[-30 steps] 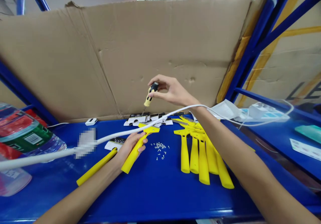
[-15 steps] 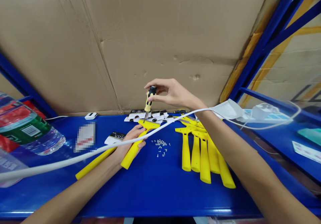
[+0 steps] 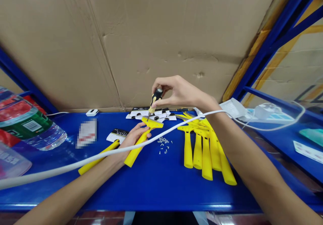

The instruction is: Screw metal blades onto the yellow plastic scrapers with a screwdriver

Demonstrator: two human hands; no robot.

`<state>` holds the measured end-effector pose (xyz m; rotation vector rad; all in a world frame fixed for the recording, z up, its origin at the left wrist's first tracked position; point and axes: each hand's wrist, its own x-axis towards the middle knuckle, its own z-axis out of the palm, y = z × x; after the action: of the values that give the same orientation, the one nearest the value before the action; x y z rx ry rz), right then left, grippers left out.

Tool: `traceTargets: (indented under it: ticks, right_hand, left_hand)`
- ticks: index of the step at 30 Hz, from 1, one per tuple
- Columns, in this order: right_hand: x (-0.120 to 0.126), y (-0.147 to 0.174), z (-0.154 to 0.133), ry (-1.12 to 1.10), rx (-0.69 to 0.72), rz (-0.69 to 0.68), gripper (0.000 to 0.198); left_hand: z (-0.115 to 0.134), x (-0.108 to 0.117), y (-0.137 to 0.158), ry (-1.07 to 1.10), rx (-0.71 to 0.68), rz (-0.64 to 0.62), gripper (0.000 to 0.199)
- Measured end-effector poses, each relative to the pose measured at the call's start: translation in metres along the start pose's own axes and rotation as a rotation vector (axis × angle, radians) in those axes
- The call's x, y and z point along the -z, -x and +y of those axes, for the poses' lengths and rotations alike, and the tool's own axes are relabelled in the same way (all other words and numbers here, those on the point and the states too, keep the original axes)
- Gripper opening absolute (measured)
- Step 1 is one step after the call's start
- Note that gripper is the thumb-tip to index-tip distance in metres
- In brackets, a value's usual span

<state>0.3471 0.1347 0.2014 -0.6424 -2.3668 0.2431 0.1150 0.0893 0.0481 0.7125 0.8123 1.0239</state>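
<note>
My left hand [image 3: 135, 138] is closed around a yellow scraper [image 3: 137, 152], its wide head tipped up toward the back. My right hand [image 3: 178, 92] pinches the black and cream handle of a screwdriver [image 3: 154, 100] from above. The screwdriver leans slightly, and its tip meets the scraper's head; any screw under it is too small to make out. Several small screws and nuts [image 3: 163, 141] lie loose to the right of the held scraper. Further right, several yellow scrapers [image 3: 207, 157] lie in an overlapping row. Partly behind my left forearm rests another yellow handle [image 3: 98, 157].
A white cable [image 3: 83, 159] crosses in front of both arms. Black and white cards [image 3: 151, 113] lie at the back against a cardboard wall [image 3: 151, 50]. Large bottles [image 3: 32, 124] stand at the left of the blue table [image 3: 161, 191]. A white plug [image 3: 268, 110] lies right.
My right hand has turned a little, and the screwdriver leans more to the right at its top. My left hand keeps hold of the scraper. The view has shifted slightly.
</note>
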Motion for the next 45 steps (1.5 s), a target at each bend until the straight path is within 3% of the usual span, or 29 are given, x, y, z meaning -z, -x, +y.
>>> traceTargets:
  ticks: [9,14,18,23,27,30,35,45]
  right_hand:
    - [0.008,0.028,-0.049,0.328,0.124,-0.132,0.028]
    - [0.002,0.061,-0.043,0.295,0.087,-0.008,0.027]
    - [-0.011,0.085,-0.037,0.129,0.153,0.054,0.043]
    - [-0.043,0.117,-0.038,-0.042,0.179,0.281,0.055]
    - [-0.061,0.13,-0.039,-0.016,0.305,0.444,0.057]
    - [-0.066,0.134,-0.037,-0.011,0.241,0.501,0.064]
    - [-0.071,0.141,-0.034,-0.051,0.076,0.48,0.07]
    - [-0.073,0.143,-0.035,-0.062,0.056,0.649,0.064]
  left_hand:
    - [-0.007,-0.005,0.008,-0.026,-0.126,-0.105,0.049]
    - [-0.012,-0.004,0.01,-0.105,-0.107,-0.135,0.043]
    - [-0.016,-0.002,0.012,-0.152,-0.088,-0.176,0.043]
    - [-0.018,-0.003,0.018,-0.205,-0.086,-0.235,0.041]
    - [-0.02,-0.005,0.02,-0.229,-0.087,-0.252,0.043]
    - [-0.021,-0.007,0.02,-0.225,-0.092,-0.23,0.043]
    - [-0.02,-0.008,0.019,-0.216,-0.065,-0.184,0.043]
    - [-0.022,-0.01,0.023,-0.231,-0.032,-0.201,0.04]
